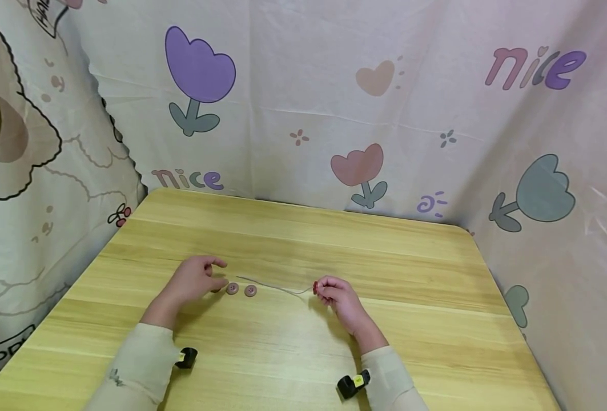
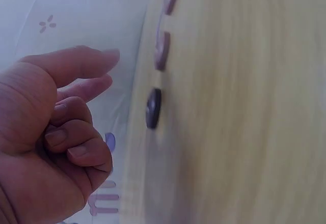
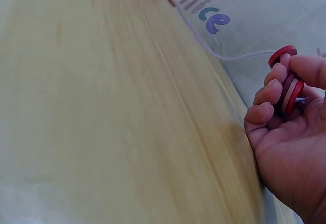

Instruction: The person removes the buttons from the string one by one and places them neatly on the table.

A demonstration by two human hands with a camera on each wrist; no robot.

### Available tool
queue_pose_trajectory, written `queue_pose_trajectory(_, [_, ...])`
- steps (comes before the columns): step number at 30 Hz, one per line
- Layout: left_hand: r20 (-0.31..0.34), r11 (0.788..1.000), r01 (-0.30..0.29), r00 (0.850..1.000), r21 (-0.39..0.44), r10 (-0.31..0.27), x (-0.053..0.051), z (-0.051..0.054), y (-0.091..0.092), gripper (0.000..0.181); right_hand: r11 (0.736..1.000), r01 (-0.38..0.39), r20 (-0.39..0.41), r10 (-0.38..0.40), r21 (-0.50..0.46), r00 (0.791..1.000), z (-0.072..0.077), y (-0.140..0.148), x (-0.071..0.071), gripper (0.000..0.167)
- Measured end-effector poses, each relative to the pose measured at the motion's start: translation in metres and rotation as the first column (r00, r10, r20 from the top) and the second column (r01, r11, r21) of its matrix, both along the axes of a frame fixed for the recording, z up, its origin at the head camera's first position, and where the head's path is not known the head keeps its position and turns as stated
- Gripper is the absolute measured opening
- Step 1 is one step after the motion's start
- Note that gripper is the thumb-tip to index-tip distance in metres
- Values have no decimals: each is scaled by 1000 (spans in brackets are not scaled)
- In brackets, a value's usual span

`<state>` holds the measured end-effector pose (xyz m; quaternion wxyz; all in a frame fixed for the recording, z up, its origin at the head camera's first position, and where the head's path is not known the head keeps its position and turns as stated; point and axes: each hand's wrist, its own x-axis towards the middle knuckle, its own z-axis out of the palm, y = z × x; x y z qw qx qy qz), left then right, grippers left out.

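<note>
My right hand [image 1: 338, 302] pinches a red button [image 3: 283, 55] between thumb and finger. More stacked buttons [image 3: 292, 92], red, pale and dark, sit inside its curled fingers. A thin pale thread [image 1: 277, 287] runs left from the red button across the table. Near its far end lie two brownish-pink buttons [image 1: 233, 288]. Just beside them, my left hand [image 1: 195, 278] is raised with thumb and forefinger apart, nothing between them, and the other fingers bent. In the left wrist view, a dark button [image 2: 153, 108] lies in line with the two pinkish ones [image 2: 162, 51].
The wooden table [image 1: 293, 359] has its back edge against a patterned curtain [image 1: 293, 85]. Another curtain part [image 1: 25, 228] hangs along the left side. Black wrist cameras [image 1: 352, 384] are strapped at both sleeves, low over the table.
</note>
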<state>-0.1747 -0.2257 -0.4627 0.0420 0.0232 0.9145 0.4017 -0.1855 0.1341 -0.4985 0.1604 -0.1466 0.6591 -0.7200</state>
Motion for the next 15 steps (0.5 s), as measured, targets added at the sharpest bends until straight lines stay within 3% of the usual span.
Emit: queue_pose_trajectory(15, [-5, 994, 72, 997, 82, -72, -9, 8, 29, 40, 1000, 8, 19, -8, -16, 1000, 2, -1, 0, 24])
